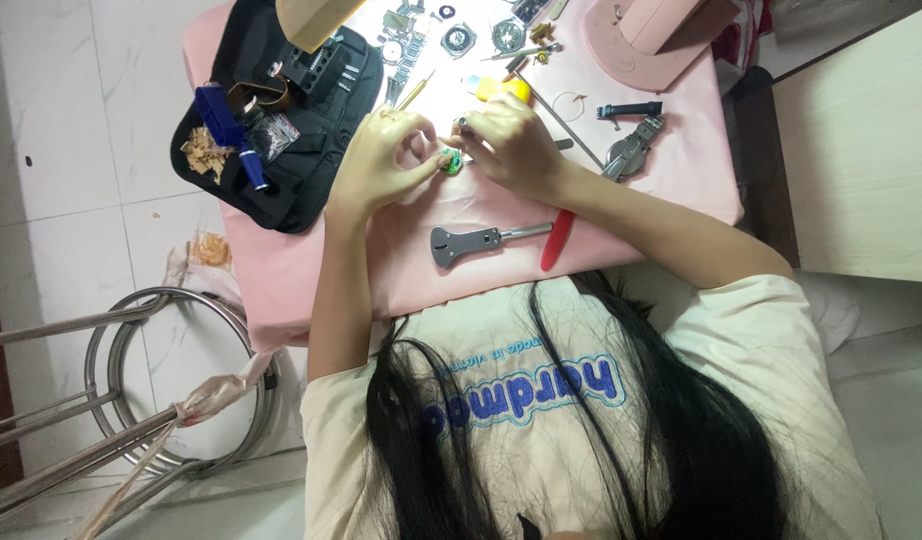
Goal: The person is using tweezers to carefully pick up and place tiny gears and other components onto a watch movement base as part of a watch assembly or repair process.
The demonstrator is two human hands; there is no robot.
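Note:
A small green round object (pixel 450 162) sits between my two hands over the pink-covered table (pixel 281 270). My left hand (pixel 386 160) pinches it from the left with thumb and fingers. From the right, my right hand (pixel 511 145) closes its fingertips on the same piece, and I cannot tell if it also holds a fine tool. A grey metal wrench-like tool with a red handle (pixel 491 240) lies on the cloth just below my hands. My long dark hair and cream shirt fill the bottom of the view.
A black tool pouch (pixel 301 120) with a blue tool (pixel 231 135) lies at the left. Watch cases (pixel 459 38), small metal parts, a yellow item (pixel 506 90) and pliers (pixel 633 150) lie beyond my hands. A metal stool (pixel 171 380) stands lower left, a wooden cabinet (pixel 861 150) right.

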